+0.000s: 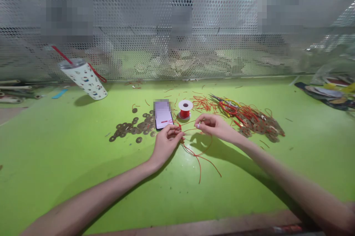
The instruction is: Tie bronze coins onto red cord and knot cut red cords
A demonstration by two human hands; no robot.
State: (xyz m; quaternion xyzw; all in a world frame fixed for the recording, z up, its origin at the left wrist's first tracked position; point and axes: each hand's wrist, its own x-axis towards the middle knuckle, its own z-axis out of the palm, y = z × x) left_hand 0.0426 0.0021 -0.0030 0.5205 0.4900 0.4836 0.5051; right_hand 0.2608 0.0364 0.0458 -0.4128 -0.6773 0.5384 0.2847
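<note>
The coins (134, 131) look dull metal, the spool (185, 109) smooth plastic.

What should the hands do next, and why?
I'd probably ease the right hand gently outward: it pinches the red cord, strands span the gap to the left hand, whose grip holds the bunched part, and slack lengths curve below.

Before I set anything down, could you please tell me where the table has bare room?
Bare green table shows left of the loose discs, in front of the cup, and between the forearms, nearer than the red cord ends. It is crowded around the phone, spool, scissors and right-hand disc pile.
</note>
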